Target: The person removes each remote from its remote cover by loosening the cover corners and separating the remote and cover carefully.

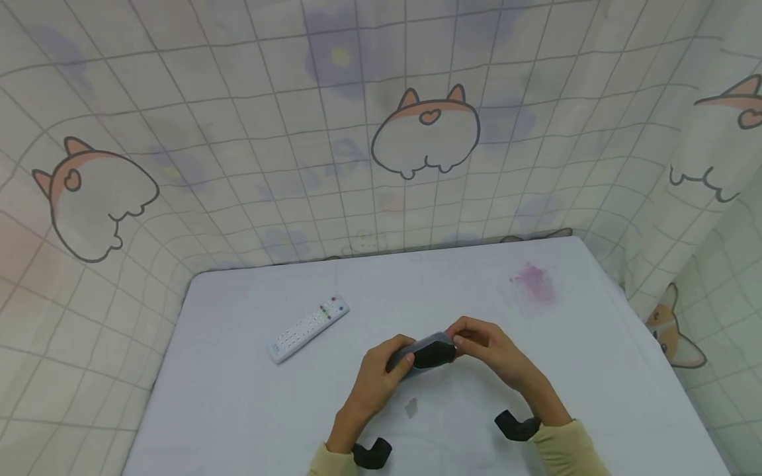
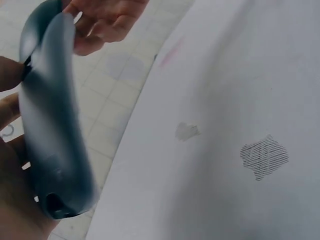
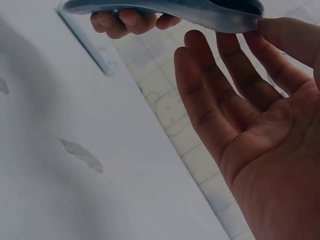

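Note:
Both hands hold a smooth grey-blue handheld device (image 1: 425,354) above the white table, its exact kind unclear. It has an elongated, curved body and a black oval part toward its right end. My left hand (image 1: 381,370) grips the left end, thumb on the near side. In the left wrist view the device (image 2: 57,115) stands lengthwise along the fingers, with a small dark hole at its lower end. My right hand (image 1: 494,347) pinches the other end with thumb and forefinger. The right wrist view shows the device (image 3: 200,12) at the thumb tip, the lower fingers loosely bent.
A white remote control (image 1: 309,328) lies slanted on the white table (image 1: 226,396), left of the hands. A pink stain (image 1: 536,284) marks the cloth at the back right, and a small grey patch (image 1: 411,407) lies nearer. A checked curtain (image 1: 268,145) with cartoon figures surrounds the table's back and sides.

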The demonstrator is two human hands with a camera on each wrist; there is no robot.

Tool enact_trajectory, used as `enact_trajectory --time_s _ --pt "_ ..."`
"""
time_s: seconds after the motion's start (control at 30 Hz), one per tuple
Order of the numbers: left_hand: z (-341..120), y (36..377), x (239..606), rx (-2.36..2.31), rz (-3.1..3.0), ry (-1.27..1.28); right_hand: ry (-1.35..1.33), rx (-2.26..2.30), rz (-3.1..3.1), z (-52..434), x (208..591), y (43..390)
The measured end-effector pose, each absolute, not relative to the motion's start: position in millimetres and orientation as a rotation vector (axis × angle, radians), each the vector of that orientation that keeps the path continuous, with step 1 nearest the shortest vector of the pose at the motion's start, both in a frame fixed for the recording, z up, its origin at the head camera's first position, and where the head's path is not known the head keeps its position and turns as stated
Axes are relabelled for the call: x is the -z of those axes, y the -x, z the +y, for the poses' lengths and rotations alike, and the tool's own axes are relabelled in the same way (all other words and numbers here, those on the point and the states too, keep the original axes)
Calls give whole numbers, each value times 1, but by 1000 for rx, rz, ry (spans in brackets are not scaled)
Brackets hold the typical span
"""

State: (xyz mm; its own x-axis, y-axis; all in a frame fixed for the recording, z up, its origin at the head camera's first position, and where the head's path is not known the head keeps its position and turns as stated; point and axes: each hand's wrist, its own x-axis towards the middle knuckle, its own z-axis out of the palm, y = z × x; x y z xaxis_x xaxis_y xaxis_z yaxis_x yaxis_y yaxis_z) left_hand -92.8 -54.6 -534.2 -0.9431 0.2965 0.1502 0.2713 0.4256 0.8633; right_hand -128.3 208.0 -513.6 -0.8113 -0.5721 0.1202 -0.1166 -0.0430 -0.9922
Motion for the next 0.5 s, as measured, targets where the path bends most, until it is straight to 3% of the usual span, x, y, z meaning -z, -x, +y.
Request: enact_trajectory --time_s 0.5 --pt "-46 88 534 -1653 3013 -587 632 2298 1832 176 523 110"
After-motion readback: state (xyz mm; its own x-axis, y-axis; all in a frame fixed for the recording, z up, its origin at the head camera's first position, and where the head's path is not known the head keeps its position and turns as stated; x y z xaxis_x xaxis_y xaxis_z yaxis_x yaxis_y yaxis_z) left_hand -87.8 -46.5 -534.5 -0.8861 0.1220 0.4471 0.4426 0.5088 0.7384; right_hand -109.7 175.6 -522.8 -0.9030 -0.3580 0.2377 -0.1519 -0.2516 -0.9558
